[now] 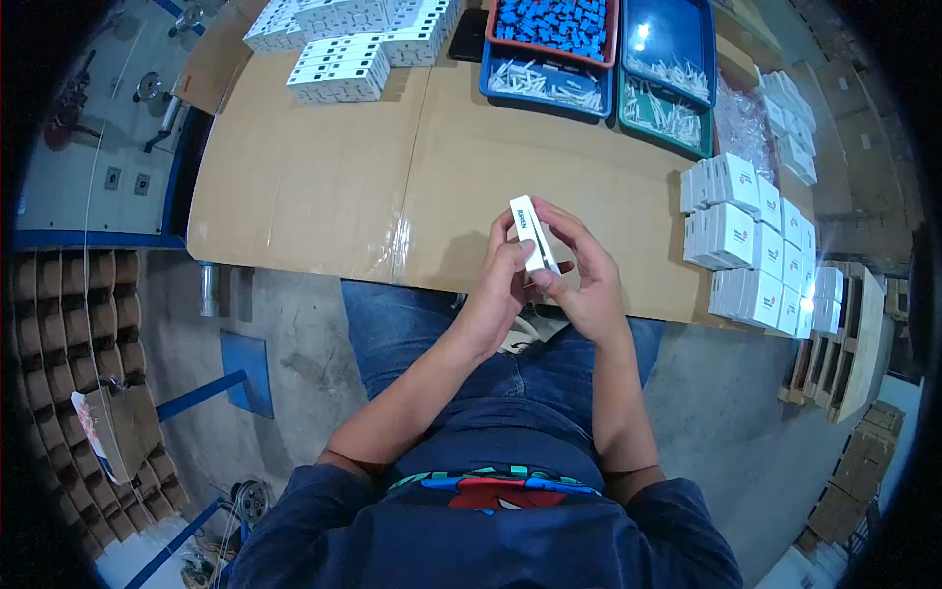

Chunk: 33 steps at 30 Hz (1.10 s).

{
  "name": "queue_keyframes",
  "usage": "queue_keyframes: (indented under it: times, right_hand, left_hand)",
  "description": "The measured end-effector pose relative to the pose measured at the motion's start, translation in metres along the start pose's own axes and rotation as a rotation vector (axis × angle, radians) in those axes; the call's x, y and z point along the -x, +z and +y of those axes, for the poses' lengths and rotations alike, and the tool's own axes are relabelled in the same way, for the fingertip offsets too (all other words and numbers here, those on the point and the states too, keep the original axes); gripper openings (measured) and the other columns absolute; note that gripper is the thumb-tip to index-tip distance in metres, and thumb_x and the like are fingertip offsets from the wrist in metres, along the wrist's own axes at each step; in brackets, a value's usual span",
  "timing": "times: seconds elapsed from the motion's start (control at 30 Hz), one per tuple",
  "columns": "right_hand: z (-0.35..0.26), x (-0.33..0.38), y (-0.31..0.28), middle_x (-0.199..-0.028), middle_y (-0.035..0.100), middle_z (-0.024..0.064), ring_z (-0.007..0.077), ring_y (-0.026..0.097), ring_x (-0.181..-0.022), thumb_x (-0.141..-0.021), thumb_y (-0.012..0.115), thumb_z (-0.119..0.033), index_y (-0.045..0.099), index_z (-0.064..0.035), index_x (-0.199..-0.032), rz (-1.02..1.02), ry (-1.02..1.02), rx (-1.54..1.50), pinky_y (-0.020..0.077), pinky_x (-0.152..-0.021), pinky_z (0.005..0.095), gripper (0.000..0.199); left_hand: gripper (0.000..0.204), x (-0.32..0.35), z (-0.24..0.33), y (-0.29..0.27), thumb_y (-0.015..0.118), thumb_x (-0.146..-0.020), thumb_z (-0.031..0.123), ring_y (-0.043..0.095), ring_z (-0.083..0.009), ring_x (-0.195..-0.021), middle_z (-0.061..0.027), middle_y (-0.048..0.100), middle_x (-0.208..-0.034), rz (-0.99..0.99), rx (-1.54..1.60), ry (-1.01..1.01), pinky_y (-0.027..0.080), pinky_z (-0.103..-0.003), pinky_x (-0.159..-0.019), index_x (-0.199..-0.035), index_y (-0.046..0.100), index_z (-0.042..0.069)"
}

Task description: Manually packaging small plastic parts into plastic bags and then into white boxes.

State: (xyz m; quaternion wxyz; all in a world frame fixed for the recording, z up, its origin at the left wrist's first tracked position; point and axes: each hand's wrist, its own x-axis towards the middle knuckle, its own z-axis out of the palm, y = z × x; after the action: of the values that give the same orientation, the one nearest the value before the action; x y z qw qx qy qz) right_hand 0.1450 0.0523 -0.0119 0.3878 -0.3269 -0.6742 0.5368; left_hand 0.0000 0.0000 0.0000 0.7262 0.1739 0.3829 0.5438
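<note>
Just above the table's near edge, a small white carton [524,222] with dark print on one face is held between my two hands. My left hand [497,291] grips its left side, with the thumb on the printed face. From the right, my right hand [593,289] has its fingers around the far end and its thumb at the near end. A dark gap or line runs along the carton's right side; whether its flap is loose I cannot tell. My fingers hide part of it.
A cardboard-covered table [324,187] lies before me. Stacked white boxes [756,250] stand at the right, patterned white cartons [343,71] at the far left. At the back are a red tray [488,37] of blue pieces, a blue tray [540,102] and a green tray [655,138] of white pieces.
</note>
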Motion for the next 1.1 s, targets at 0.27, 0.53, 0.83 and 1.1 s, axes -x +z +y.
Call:
queue_keyframes:
  times: [0.27, 0.53, 0.83, 1.1]
  right_hand:
    - [-0.001, -0.003, -0.001, -0.148, 0.052, 0.0133, 0.0276, 0.051, -0.136, -0.081, 0.082, -0.048, 0.058, -0.0076, -0.14, 0.028, -0.118, 0.094, 0.0547, -0.094, 0.036, 0.075]
    - [-0.007, 0.0, 0.007, -0.152, 0.047, 0.0208, 0.0348, 0.048, -0.139, -0.091, 0.069, -0.051, 0.056, -0.0036, -0.143, 0.057, -0.155, -0.036, 0.0403, -0.111, 0.044, 0.071]
    - [-0.004, 0.006, 0.009, -0.149, 0.047, 0.0274, 0.0396, 0.046, -0.139, -0.096, 0.058, -0.059, 0.061, -0.0013, -0.136, 0.093, -0.254, 0.0, 0.0372, -0.113, 0.0477, 0.07]
    - [-0.003, -0.005, -0.006, -0.143, 0.056, 0.0223, 0.0325, 0.052, -0.133, -0.096, 0.036, -0.075, 0.064, 0.0009, -0.133, 0.044, -0.145, -0.003, 0.0389, -0.112, 0.0426, 0.089]
  left_hand:
    - [0.059, 0.004, 0.002, 0.011, 0.044, -0.106, 0.043, 0.061, -0.0293, -0.115, -0.0103, 0.047, -0.136, 0.005, 0.02, 0.025, 0.053, -0.043, -0.096, -0.156, 0.023, 0.019]
    - [0.063, 0.003, -0.002, 0.016, 0.048, -0.107, 0.032, 0.061, -0.0168, -0.108, -0.0078, 0.049, -0.132, -0.036, 0.065, 0.144, 0.054, -0.032, -0.089, -0.159, 0.017, 0.018]
    - [0.064, 0.008, -0.01, 0.02, 0.05, -0.106, 0.027, 0.055, -0.0126, -0.113, -0.0064, 0.046, -0.137, -0.004, 0.032, 0.179, 0.051, -0.027, -0.086, -0.159, 0.017, 0.013]
    - [0.077, -0.001, -0.016, 0.003, 0.065, -0.099, 0.027, 0.051, -0.0218, -0.124, -0.0102, 0.042, -0.141, -0.11, -0.187, 0.305, 0.048, -0.035, -0.1, -0.156, 0.017, 0.01]
